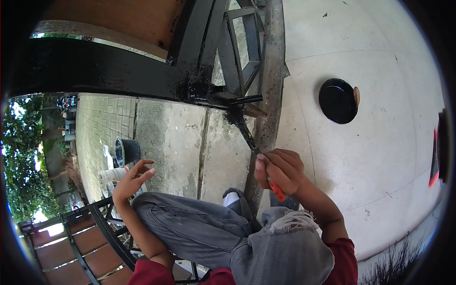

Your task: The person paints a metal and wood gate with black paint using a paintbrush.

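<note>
My right hand (283, 172) is wrapped around a paintbrush (245, 133) with an orange handle end. The brush's dark, paint-coated bristles touch the lower corner of a black metal frame (118, 71), close to a short dark rod (246, 99) that sticks out. Wet-looking black paint covers the metal around that corner. My left hand (134, 179) hovers over my knee with its fingers apart and nothing in it. A round black container of dark paint (336, 102) sits on the pale floor to the right, with a brown piece (356, 96) at its rim.
A dark bucket (127, 151) and white containers (108, 176) stand on the paving beyond my left hand. A metal floor rail (269, 61) runs beneath the frame. Another gate-like frame with brown panels (61, 254) is at lower left.
</note>
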A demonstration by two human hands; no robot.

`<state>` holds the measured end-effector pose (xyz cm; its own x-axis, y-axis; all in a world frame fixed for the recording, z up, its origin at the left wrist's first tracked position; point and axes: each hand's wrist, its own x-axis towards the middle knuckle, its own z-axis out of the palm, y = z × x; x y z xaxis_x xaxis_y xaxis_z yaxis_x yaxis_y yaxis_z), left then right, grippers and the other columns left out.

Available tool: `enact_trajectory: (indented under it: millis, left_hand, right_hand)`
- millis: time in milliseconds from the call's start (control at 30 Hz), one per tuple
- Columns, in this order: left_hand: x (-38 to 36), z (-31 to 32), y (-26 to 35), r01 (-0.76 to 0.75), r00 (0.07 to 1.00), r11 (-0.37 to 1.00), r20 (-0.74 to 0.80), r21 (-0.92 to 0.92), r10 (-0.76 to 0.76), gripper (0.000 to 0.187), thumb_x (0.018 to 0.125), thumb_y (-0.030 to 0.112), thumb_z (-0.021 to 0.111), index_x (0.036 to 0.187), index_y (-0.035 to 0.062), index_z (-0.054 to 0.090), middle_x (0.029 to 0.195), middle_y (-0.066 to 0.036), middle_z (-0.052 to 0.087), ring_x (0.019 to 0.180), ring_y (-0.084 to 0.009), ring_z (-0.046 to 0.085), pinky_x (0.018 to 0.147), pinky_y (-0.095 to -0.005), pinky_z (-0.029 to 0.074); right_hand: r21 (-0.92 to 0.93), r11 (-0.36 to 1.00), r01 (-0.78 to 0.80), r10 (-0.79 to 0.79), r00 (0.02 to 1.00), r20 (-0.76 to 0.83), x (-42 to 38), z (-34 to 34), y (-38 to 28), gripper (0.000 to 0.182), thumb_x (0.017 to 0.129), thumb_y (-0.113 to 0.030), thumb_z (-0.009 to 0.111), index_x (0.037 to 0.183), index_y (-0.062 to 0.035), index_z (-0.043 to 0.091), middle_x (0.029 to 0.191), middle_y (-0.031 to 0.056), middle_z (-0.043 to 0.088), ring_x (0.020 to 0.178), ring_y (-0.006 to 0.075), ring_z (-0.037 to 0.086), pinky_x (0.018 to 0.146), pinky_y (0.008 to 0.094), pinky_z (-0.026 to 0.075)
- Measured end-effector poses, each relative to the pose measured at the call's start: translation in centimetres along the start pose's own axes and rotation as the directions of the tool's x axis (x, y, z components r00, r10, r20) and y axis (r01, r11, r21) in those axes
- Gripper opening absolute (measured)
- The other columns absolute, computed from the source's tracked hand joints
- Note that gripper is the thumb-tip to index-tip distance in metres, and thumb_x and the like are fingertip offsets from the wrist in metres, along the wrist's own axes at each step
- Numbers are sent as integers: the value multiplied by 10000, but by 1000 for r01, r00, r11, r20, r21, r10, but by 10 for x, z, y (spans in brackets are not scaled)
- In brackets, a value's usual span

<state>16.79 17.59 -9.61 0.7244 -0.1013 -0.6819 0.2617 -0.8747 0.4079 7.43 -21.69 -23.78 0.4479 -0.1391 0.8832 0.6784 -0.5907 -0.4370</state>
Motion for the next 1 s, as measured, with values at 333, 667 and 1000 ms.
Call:
enact_trajectory:
  millis: [333, 667, 1000]
  left_hand:
    - [-3, 0, 4, 0, 1000, 1000, 20, 13, 0, 400, 983, 285, 643, 1292, 47, 552, 942, -41, 619, 910, -116, 593, 830, -267, 467]
    - [-11, -1, 2, -30, 999, 996, -40, 84, 34, 403, 980, 323, 643, 1271, 54, 571, 890, -25, 608, 811, -94, 550, 755, -245, 449]
    - [-28, 1, 4, -45, 995, 995, -80, 94, 53, 408, 968, 346, 654, 1264, 73, 584, 876, -18, 602, 778, -96, 524, 741, -255, 439]
  right_hand:
    - [-32, 993, -113, 116, 982, 146, 8, 6, -1, 264, 732, 91, 676, 662, -60, 472, 554, 26, 462, 397, 146, 461, 378, 278, 382]
    - [-24, 987, -161, 163, 968, 191, 3, 2, -10, 252, 739, 94, 684, 682, -47, 483, 576, 55, 510, 431, 170, 517, 395, 283, 395]
    - [-89, 995, -41, 52, 992, 119, -14, 8, 4, 210, 759, 86, 690, 703, -24, 519, 616, 72, 568, 448, 184, 539, 405, 285, 413]
